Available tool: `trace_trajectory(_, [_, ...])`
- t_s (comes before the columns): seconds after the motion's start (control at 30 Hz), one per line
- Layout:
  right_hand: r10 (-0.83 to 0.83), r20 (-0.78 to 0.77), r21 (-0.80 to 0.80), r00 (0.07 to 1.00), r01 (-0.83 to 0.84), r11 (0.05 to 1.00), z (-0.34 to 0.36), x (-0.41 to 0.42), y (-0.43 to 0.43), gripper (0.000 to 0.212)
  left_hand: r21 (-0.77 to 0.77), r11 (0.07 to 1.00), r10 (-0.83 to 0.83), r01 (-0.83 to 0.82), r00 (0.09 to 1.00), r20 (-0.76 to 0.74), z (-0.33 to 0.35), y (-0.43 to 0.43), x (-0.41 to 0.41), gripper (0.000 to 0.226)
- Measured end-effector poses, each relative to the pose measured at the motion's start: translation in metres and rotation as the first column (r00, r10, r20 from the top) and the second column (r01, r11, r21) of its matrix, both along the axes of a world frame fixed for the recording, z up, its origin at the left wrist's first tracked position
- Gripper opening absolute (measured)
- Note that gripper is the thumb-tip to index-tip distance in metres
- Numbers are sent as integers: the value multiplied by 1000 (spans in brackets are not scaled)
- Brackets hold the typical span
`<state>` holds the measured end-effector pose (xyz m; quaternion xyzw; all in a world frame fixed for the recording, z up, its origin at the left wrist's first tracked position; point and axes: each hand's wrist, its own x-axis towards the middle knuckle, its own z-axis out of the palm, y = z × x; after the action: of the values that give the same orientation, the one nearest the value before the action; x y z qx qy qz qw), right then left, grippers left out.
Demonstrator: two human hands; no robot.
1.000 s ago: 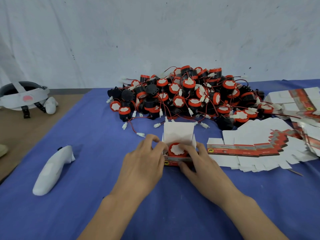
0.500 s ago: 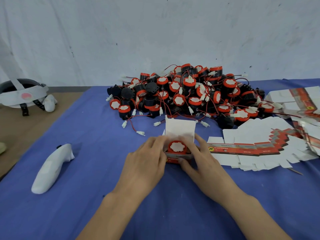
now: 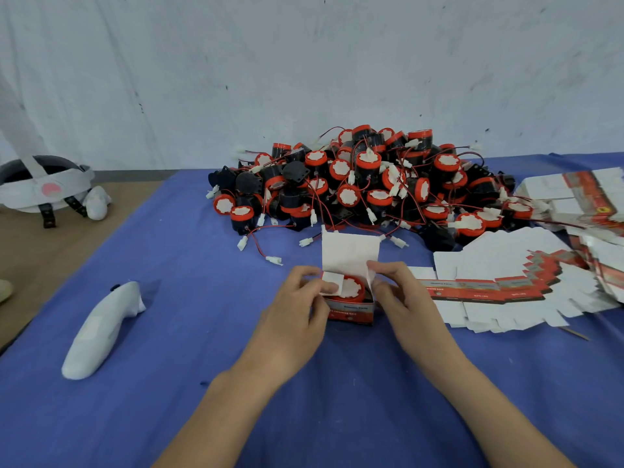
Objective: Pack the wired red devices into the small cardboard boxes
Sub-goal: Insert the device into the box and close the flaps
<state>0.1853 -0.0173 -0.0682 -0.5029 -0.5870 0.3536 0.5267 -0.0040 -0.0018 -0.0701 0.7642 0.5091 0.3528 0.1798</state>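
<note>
1. Head view: the left hand (image 3: 293, 315) pinches the left side flap (image 3: 332, 282) of the small cardboard box (image 3: 351, 309) on the bench (image 3: 169, 400), bending it over the red device (image 3: 353, 288) seated inside. The right hand (image 3: 405, 298) pinches the right side flap (image 3: 370, 282).
2. Risk: the thin card may crease or tear if forced. The device's wire, hidden here, could catch under a flap and stop the tall lid flap (image 3: 349, 253) from closing.
3. The device is a stubby plastic cylinder with a red rim and a white scalloped face. The box is light printed card.
</note>
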Motion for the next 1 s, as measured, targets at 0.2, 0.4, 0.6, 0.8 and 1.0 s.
trace_trajectory(0.2, [33,150,-27,988,-29,999,-2,-3,2,30,-143,988,-37,64,983,181,6,3,-1,36])
trace_trajectory(0.4, [33,124,-31,992,-29,999,0,-1,6,30,-172,983,2,63,935,355,8,3,4,29])
trace_trajectory(0.6, [42,-56,-79,998,-46,996,-1,-1,8,17,-232,972,75,43,876,476,12,2,9,30])
trace_trajectory(0.8, [88,-128,-47,988,-95,994,-2,-2,5,27,-240,969,48,66,896,442,19,5,8,31])
trace_trajectory(1.0, [90,9,-37,996,-89,995,-6,3,8,17,-221,975,85,-3,927,365,12,14,2,30])
